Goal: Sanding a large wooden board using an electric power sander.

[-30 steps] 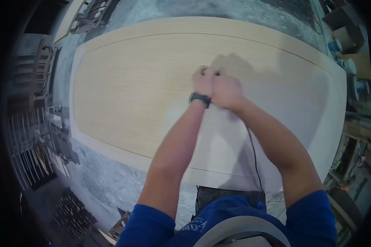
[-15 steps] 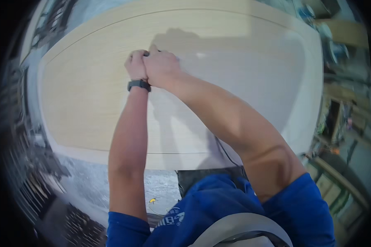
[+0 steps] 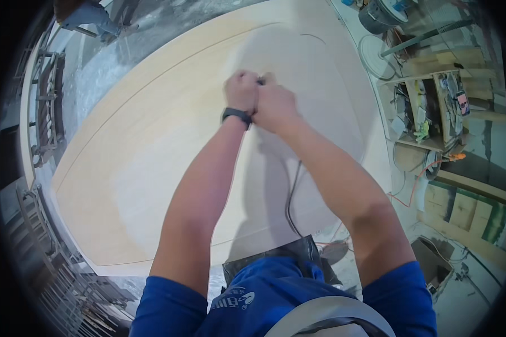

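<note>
A large pale wood panel (image 3: pixel 152 163) with curved edges and a thin groove near its rim spreads out below me. My left hand (image 3: pixel 242 91), with a dark watch band at the wrist, and my right hand (image 3: pixel 275 105) are pressed together over its far half. Both are closed around a corded hand tool (image 3: pixel 260 82); only a small dark part shows between them, so its exact kind is hidden. A dark cable (image 3: pixel 290 199) runs from below my right forearm toward my waist. Whitish haze or dust covers much of the panel around the hands.
On the right stand a dark bucket (image 3: pixel 379 16), a round white lid (image 3: pixel 376 56) and a wooden shelf box (image 3: pixel 433 106) of small items. An orange cord (image 3: pixel 415 188) trails nearby. Racks (image 3: pixel 48 106) line the left; a person's legs (image 3: pixel 95 19) show far left.
The view has turned, so the panel sits at a slant and more of the right side shows. My joined hands appear farther right, still closed on the tool.
</note>
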